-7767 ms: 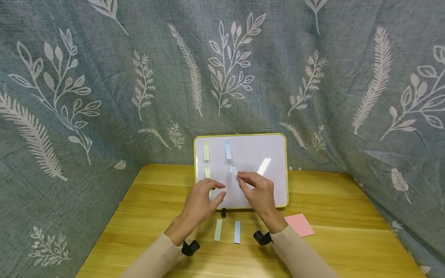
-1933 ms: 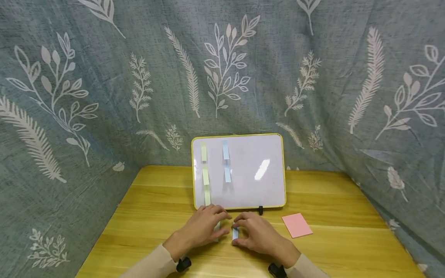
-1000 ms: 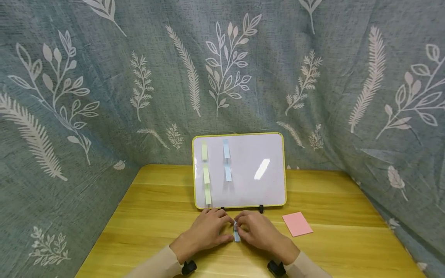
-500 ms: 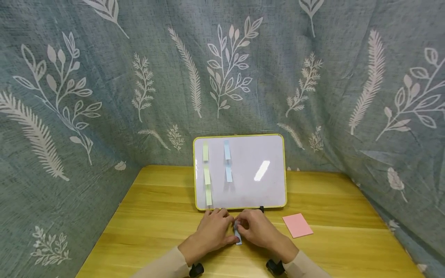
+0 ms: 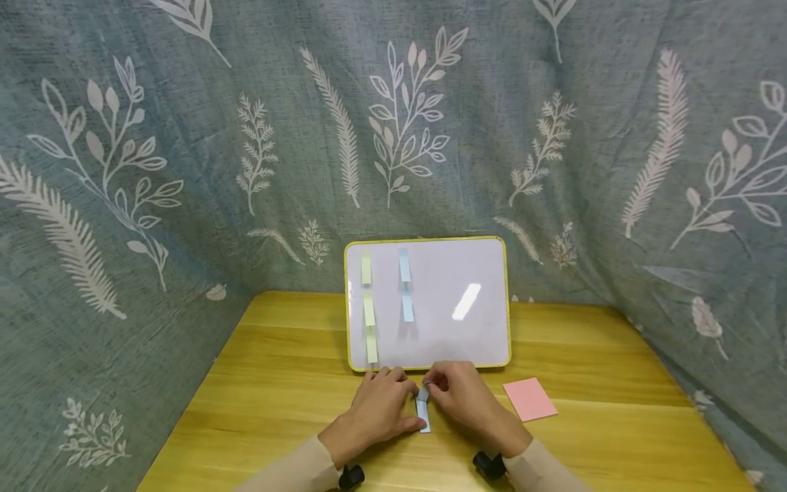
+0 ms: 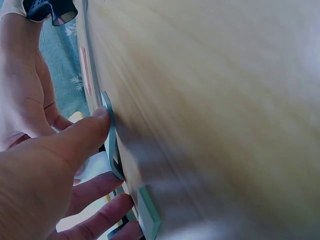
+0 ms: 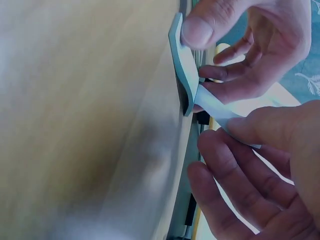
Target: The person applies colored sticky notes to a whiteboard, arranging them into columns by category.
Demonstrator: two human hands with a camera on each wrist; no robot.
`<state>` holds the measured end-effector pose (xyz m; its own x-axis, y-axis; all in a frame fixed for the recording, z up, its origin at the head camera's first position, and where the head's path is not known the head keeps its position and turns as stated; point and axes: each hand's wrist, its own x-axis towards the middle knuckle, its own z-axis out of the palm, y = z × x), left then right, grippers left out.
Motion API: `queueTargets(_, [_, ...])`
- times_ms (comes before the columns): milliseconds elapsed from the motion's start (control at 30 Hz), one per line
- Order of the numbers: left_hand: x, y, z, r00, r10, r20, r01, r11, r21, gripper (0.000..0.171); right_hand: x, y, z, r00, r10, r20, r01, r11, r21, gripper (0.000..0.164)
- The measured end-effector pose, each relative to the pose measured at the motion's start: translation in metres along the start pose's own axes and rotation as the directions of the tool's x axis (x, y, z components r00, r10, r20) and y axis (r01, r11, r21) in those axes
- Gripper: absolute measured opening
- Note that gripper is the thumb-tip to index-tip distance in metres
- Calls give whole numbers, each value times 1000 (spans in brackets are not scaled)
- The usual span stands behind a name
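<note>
A narrow blue sticky note pad [image 5: 423,418] lies in front of the whiteboard [image 5: 455,342]. My left hand [image 5: 380,408] holds it between thumb and fingers, the thumb at its near end. From the pad's far end a single blue sticky note [image 7: 215,106] lifts away at an angle. My right hand [image 5: 470,398] pinches the loose end of that sheet between thumb and fingers. The right wrist view shows the pad [image 7: 183,67] bowed. A green sticky note pad [image 6: 148,212] sits beside my left fingertips; the left hand covers it in the head view.
On the board's left hang a column of green sticky notes [image 5: 369,311] and two blue sticky notes [image 5: 408,306]. A pink sticky note pad [image 5: 530,400] lies right of my right hand on the wooden table [image 5: 615,389]. Patterned cloth [image 5: 283,137] encloses the back and sides.
The second blue note has gone onto the board. Both hands came down to the blue pad; the left took hold of it, and the right has pulled its top sheet up and away.
</note>
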<state>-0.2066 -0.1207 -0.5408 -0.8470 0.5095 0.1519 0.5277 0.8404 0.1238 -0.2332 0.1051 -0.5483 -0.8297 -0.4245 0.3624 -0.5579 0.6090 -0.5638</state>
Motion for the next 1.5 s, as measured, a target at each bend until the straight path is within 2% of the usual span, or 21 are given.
queueTargets(333, [-1, 1, 1, 1000, -7, -8, 7, 1000, 0, 54, 8, 7, -4, 992, 120, -41, -121, 993, -12, 16])
queueTargets(533, [-1, 2, 0, 1000, -15, -12, 15, 1000, -15, 57, 10, 5, -13, 970, 196, -147, -199, 980, -6, 15])
queueTargets(700, [-2, 4, -1, 1000, -12, -11, 11, 1000, -24, 56, 9, 6, -23, 944, 224, -244, -232, 973, -6, 10])
queueTargets(800, [-2, 4, -1, 1000, -7, -11, 6, 1000, -31, 53, 6, 8, -28, 936, 211, -283, -217, 976, 10, 9])
queueTargets(967, [-3, 4, -1, 1000, -1, -11, 1, 999, -45, 47, 1, 9, -30, 937, 157, -311, -153, 988, 36, 12])
queueTargets(1200, [-3, 3, -1, 1000, 3, -3, -3, 997, -71, 47, -2, 4, -29, 933, 87, -350, -57, 994, 95, 13])
queueTargets(1367, [-4, 2, -1, 1000, 17, -11, -18, 996, -85, 47, -3, 1, -28, 922, 12, -388, 28, 995, 97, 11])
queueTargets(1500, [-6, 2, 0, 999, 36, -23, -38, 996, -84, 48, -2, 0, -28, 914, -17, -406, 63, 993, 100, 13])
